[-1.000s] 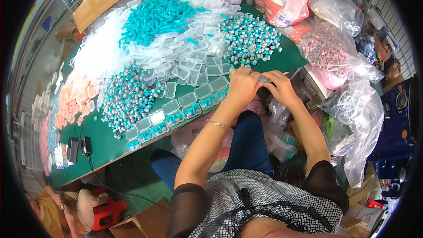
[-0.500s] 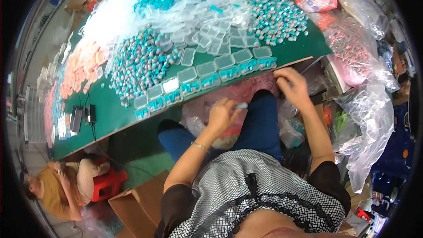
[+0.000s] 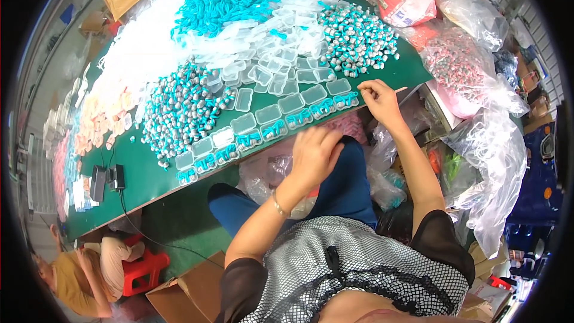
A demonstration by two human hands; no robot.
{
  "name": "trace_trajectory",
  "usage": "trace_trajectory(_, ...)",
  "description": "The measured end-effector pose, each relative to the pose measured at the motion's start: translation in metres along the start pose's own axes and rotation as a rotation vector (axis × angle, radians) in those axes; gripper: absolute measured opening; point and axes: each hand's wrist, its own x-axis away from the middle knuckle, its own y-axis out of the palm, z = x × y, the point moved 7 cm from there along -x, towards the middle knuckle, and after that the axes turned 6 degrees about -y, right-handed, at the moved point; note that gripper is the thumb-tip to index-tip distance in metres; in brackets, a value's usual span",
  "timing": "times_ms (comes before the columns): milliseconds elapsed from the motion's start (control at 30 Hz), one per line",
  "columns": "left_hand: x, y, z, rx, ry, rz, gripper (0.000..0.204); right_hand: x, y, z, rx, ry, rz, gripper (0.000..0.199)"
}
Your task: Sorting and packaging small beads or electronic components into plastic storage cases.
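Right hand fingers pinched narrow at the end clear case of the row on the green worktop edge; left hand curled over lap bag, contents unclear; filling step, next piece needed.
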Motion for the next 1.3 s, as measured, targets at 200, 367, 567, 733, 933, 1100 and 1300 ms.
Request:
trace_trajectory(200, -0.075, 0.016, -0.021, -0.320, -0.119, 0.028, 0.058, -0.007, 0.007, -0.011, 0.110, 0.008, -0.108, 0.013)
trace_trajectory(367, -0.084, 0.038, -0.028, -0.396, -0.127, -0.058, 0.047, 0.014, 0.004, -0.036, 0.205, -0.186, 0.027, 0.017)
trace_trajectory(567, -0.087, 0.040, -0.032, -0.348, -0.112, -0.018, 0.040, 0.022, 0.011, -0.047, 0.403, -0.288, 0.035, 0.023)
trace_trajectory(733, -0.089, 0.042, -0.037, -0.312, -0.123, -0.082, 0.040, 0.017, 0.011, -0.051, 0.448, -0.323, -0.009, 0.022)
trace_trajectory(933, -0.091, 0.042, -0.038, -0.292, -0.091, -0.100, 0.040, -0.011, 0.011, -0.001, 0.108, 0.144, -0.220, 0.012)
trace_trajectory(1100, -0.090, 0.039, -0.037, -0.284, -0.077, -0.044, 0.036, -0.023, 0.022, 0.020, -0.014, 0.292, -0.344, 0.016)
trace_trajectory(1300, -0.088, 0.036, -0.036, -0.267, -0.041, 0.012, 0.033, -0.031, 0.023, 0.026, -0.046, 0.288, -0.363, 0.039)
